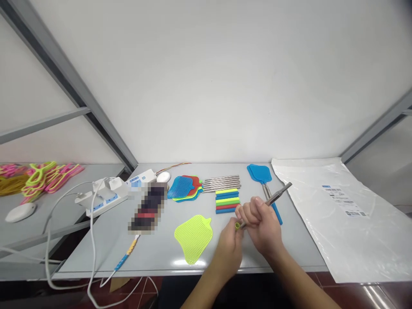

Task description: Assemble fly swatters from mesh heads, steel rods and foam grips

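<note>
My right hand (pixel 264 227) is closed around a metal telescopic rod (pixel 279 193), whose tip points up and to the right. My left hand (pixel 229 249) grips a yellow-green handle tube (pixel 237 225) at the rod's lower end. Fingers hide most of the tube, so I cannot tell how far the rod sits inside it. Left of my hands, a yellow-green fly swatter head (pixel 194 238) lies flat on the grey table (pixel 154 262). Just beyond my hands is a row of coloured handle tubes (pixel 227 201). Two blue fly swatters (pixel 261 173) lie behind my right hand.
Metal rods (pixel 222 183) lie beside a pile of coloured swatter heads (pixel 183 188). Leftward are a blurred-out phone (pixel 149 208), power strips (pixel 109 197) and loose white cables (pixel 92 240). A large white plastic mailer (pixel 350 231) covers the right side. A wall stands behind.
</note>
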`<state>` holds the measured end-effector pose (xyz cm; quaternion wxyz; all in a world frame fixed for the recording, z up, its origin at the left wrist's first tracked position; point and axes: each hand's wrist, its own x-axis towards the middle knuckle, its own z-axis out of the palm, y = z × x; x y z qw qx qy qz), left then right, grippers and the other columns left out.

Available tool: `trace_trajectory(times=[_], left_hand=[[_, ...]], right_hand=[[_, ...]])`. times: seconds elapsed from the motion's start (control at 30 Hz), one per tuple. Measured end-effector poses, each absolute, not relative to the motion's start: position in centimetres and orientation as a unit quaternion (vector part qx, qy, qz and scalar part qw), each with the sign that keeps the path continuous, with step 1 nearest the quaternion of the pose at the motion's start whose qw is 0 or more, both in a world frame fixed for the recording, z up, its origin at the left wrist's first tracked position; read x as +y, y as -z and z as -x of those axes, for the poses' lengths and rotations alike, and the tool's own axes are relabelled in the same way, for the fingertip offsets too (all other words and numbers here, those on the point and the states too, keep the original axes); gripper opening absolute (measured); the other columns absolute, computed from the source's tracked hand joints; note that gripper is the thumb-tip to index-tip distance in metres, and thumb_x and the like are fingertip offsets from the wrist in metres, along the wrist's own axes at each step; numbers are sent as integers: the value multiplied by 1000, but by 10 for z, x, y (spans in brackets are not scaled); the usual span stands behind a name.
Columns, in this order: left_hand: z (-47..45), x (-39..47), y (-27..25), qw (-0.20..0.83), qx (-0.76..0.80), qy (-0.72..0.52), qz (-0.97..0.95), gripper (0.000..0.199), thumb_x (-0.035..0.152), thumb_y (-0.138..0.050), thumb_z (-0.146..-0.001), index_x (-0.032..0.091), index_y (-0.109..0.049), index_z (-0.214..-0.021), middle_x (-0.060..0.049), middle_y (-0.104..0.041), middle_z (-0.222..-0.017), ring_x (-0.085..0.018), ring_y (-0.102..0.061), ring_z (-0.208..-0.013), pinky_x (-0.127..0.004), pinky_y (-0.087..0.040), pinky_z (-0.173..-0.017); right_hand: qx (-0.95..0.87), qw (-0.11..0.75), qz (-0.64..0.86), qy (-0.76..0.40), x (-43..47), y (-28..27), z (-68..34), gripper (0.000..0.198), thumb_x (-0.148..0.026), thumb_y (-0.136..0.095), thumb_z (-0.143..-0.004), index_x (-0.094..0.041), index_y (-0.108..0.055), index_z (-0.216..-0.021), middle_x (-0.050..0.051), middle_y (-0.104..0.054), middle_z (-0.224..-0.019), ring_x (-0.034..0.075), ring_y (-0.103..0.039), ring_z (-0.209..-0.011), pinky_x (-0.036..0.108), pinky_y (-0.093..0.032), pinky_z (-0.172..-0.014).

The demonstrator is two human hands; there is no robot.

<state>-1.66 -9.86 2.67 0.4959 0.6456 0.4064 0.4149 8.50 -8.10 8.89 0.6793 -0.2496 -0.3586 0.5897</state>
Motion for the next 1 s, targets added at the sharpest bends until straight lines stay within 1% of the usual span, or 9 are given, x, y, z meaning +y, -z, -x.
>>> trace_trajectory(times=[0.07,0.13,0.27,0.37,0.5,0.63,0.8,0.93,1.0], left_hand=[[16,-99,-29,505,395,-411,-648,27,32,-34,-99,19,-54,-111,-9,-62,-109,-22,-57,-97,-34,-43,-86],[16,-99,-32,509,393,-410,-646,31,33,-33,-99,17,-52,-119,-11,-61,-115,-22,-56,-100,-35,-43,-88],[15,-99,-33,514,396,-404,-645,35,33,-34,-99,18,-49,-127,-11,-63,-114,-21,-58,-92,-35,-43,-88],[15,-98,-32,518,397,-394,-647,37,32,-36,-98,20,-48,-132,-10,-63,-114,-22,-59,-95,-35,-42,-89],[14,-97,-30,515,393,-394,-652,37,30,-38,-97,20,-49,-131,-11,-62,-119,-25,-57,-104,-36,-42,-90],[14,-95,-28,510,377,-392,-666,35,29,-37,-98,19,-50,-129,-11,-62,-119,-24,-58,-102,-36,-43,-87],[14,-94,-27,503,368,-393,-676,34,32,-37,-98,18,-53,-125,-11,-63,-116,-24,-59,-98,-34,-43,-83],[14,-93,-26,501,367,-408,-669,36,34,-37,-98,18,-51,-127,-12,-62,-119,-25,-58,-103,-34,-43,-86],[14,-93,-25,501,376,-406,-666,37,35,-37,-98,17,-51,-127,-12,-63,-118,-25,-59,-103,-34,-43,-86]], right_hand=[[-375,672,259,-583,-76,-89,-81,48,-38,-49,-93,-22,-28,-53,-9,-19,-46,10,-20,-46,31,-36,-61],[-393,660,262,-584,-73,-88,-79,47,-40,-49,-93,-22,-30,-53,-9,-20,-46,10,-21,-46,32,-36,-62],[-435,629,286,-577,-70,-85,-83,46,-39,-47,-94,-22,-33,-55,-8,-24,-48,10,-24,-48,32,-36,-65],[-470,588,316,-578,-70,-84,-87,44,-40,-46,-95,-22,-34,-56,-8,-26,-50,11,-27,-50,32,-37,-66],[-488,579,340,-557,-72,-87,-90,44,-41,-45,-95,-22,-33,-57,-8,-27,-51,11,-27,-51,32,-37,-69],[-512,582,361,-519,-76,-93,-91,45,-42,-45,-95,-22,-33,-57,-7,-29,-53,11,-29,-53,32,-37,-68],[-524,576,382,-497,-83,-98,-93,44,-43,-45,-95,-22,-34,-58,-6,-30,-55,11,-31,-55,30,-34,-64],[-529,572,386,-493,-85,-98,-93,43,-43,-44,-95,-21,-36,-59,-5,-32,-56,11,-33,-56,29,-31,-61],[-532,565,382,-502,-85,-97,-95,42,-43,-44,-95,-22,-35,-60,-5,-32,-57,11,-33,-57,29,-29,-58]])
